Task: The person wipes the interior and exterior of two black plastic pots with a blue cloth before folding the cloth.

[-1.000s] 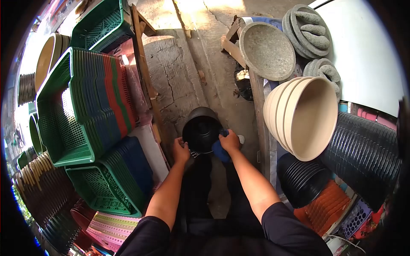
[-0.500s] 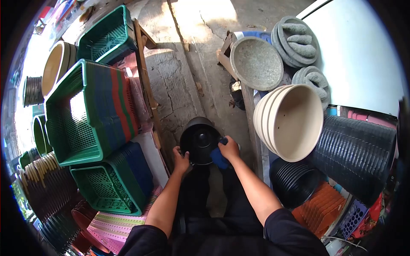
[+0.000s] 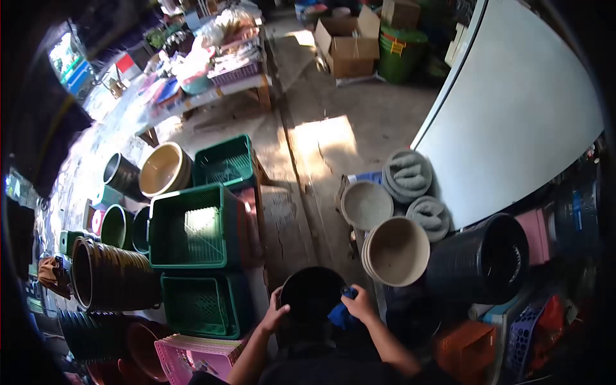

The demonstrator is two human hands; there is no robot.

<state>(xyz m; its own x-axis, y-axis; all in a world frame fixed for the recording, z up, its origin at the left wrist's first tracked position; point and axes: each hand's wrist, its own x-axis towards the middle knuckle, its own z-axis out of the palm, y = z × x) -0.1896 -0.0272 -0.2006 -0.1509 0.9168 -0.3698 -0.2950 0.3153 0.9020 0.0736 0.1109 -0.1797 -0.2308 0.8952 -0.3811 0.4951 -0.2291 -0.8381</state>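
Black container [image 3: 312, 290] | left hand [image 3: 276, 311] clamped on rim, angled inward | right hand [image 3: 362, 304] clutching cloth [image 3: 341, 317]

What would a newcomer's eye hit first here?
Likely the big white panel filling the upper right, then the stacked green plastic baskets left of the walkway. Low in the center, the left hand and right hand hold a black bucket, with a blue cloth at the right.

Floor [image 3: 375, 115]'s pretty open toward 12 o'clock; cream bowls [image 3: 399, 251] crowd 2 o'clock and green baskets [image 3: 189, 228] block 10 o'clock.
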